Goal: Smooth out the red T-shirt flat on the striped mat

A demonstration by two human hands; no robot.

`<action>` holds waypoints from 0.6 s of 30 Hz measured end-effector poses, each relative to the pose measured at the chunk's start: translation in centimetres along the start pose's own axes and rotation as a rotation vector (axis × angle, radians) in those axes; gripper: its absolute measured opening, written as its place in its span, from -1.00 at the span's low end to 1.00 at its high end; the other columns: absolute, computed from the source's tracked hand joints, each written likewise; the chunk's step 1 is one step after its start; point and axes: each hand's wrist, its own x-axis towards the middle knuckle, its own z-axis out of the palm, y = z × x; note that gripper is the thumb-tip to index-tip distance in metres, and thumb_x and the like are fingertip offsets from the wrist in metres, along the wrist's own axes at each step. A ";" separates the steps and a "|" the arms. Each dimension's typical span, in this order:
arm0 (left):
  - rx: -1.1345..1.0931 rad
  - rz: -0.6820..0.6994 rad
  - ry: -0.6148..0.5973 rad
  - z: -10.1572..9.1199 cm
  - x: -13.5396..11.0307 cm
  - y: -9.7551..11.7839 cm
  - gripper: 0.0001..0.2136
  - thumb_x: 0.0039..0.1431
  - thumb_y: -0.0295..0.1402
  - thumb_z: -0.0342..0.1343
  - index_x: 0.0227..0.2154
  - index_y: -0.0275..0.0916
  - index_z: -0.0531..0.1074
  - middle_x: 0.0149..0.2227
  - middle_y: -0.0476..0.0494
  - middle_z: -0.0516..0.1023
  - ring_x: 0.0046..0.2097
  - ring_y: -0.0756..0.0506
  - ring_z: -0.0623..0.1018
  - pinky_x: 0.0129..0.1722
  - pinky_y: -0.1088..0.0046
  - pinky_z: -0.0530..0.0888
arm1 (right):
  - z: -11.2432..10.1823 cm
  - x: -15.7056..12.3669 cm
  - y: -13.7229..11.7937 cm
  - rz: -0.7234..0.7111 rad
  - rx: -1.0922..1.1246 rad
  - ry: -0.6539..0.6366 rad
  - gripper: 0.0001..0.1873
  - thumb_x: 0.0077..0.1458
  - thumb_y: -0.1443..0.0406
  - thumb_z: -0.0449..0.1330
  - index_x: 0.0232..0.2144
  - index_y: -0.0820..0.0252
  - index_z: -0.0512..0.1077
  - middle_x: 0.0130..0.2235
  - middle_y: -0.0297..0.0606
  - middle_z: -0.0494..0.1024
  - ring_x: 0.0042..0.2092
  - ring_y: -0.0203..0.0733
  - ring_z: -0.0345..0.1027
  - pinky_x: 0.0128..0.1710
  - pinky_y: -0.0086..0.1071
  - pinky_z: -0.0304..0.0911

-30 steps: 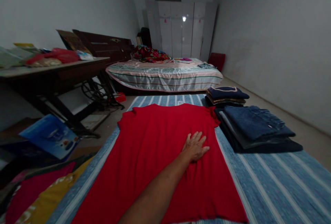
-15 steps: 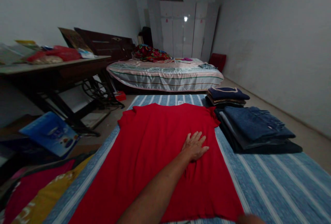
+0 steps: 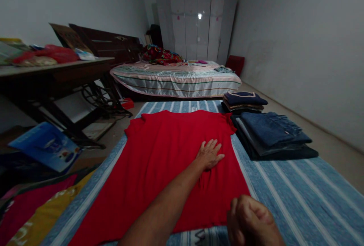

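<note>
Fingers curled, the right hand (image 3: 251, 219) bunches at the near hem of the red shirt (image 3: 167, 155); whether it pinches cloth, I cannot tell. Further on, left hand (image 3: 209, 154) presses flat, fingers spread, on the shirt, smooth across the striped mattress (image 3: 298, 196).

Striped mattress (image 3: 287, 185) bears red shirt (image 3: 165, 151), folded clothes (image 3: 270, 136)

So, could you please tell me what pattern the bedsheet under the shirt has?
The blue bedsheet under the red shirt has white stripes, seen in the head view.
</note>
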 end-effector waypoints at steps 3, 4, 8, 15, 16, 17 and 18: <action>-0.022 -0.003 -0.030 -0.6 0.2 0.1 -0.40 0.28 0.02 -0.32 0.26 -0.21 0.01 0.34 -0.20 -0.12 0.33 -0.17 -0.13 0.24 0.00 -0.13 | -1.8 0.2 0.5 0.023 -0.101 0.165 -0.44 -0.02 -0.08 0.23 -0.72 0.22 0.23 -0.76 -0.41 0.26 -0.73 -0.45 0.06 -0.69 -0.55 -0.09; -0.040 -0.008 -0.045 -0.8 0.2 0.2 -0.40 0.28 0.02 -0.32 0.26 -0.21 0.01 0.33 -0.21 -0.11 0.33 -0.18 -0.12 0.24 0.00 -0.13 | -2.5 0.3 0.7 0.026 -0.140 0.221 -0.43 -0.03 -0.09 0.22 -0.73 0.21 0.22 -0.77 -0.41 0.24 -0.73 -0.44 0.06 -0.69 -0.54 -0.08; -0.105 -0.065 -0.028 -1.6 -0.1 0.7 -0.41 0.29 -0.02 -0.32 0.26 -0.27 0.00 0.33 -0.23 -0.09 0.33 -0.17 -0.09 0.25 0.05 -0.10 | -4.8 0.4 1.3 0.037 -0.298 0.375 -0.41 -0.04 -0.11 0.21 -0.77 0.20 0.21 -0.77 -0.40 0.24 -0.71 -0.41 0.08 -0.66 -0.51 0.02; -0.094 -0.032 0.046 -0.7 -2.1 2.8 -0.43 0.28 -0.05 -0.28 0.25 -0.29 0.05 0.33 -0.22 -0.08 0.33 -0.14 -0.12 0.27 0.09 -0.11 | -6.4 1.6 2.7 -0.154 -0.671 0.474 -0.58 0.09 -0.06 0.08 -0.46 0.17 0.40 -0.49 -0.30 0.47 -0.42 -0.20 0.38 -0.39 -0.40 0.30; -0.102 -0.038 0.041 -0.5 -2.3 2.9 -0.42 0.28 -0.05 -0.29 0.25 -0.29 0.04 0.33 -0.22 -0.08 0.33 -0.14 -0.11 0.27 0.09 -0.11 | -6.9 2.1 2.9 -0.236 -0.803 0.471 -0.60 0.10 -0.03 0.07 -0.38 0.17 0.43 -0.41 -0.27 0.51 -0.35 -0.17 0.41 -0.31 -0.38 0.31; -0.109 -0.042 0.032 -0.3 -2.5 3.1 -0.42 0.28 -0.05 -0.30 0.25 -0.29 0.03 0.33 -0.21 -0.07 0.33 -0.14 -0.11 0.27 0.09 -0.11 | -7.5 2.7 3.1 -0.311 -0.941 0.472 -0.62 0.11 0.00 0.06 -0.30 0.17 0.44 -0.34 -0.23 0.54 -0.29 -0.15 0.43 -0.26 -0.36 0.31; -0.115 -0.043 0.023 -0.1 -2.6 3.1 -0.42 0.29 -0.06 -0.31 0.26 -0.30 0.02 0.33 -0.21 -0.07 0.33 -0.14 -0.11 0.27 0.09 -0.11 | -8.1 3.3 3.1 -0.372 -1.079 0.475 -0.63 0.12 0.02 0.05 -0.26 0.17 0.43 -0.28 -0.20 0.55 -0.25 -0.13 0.43 -0.23 -0.34 0.30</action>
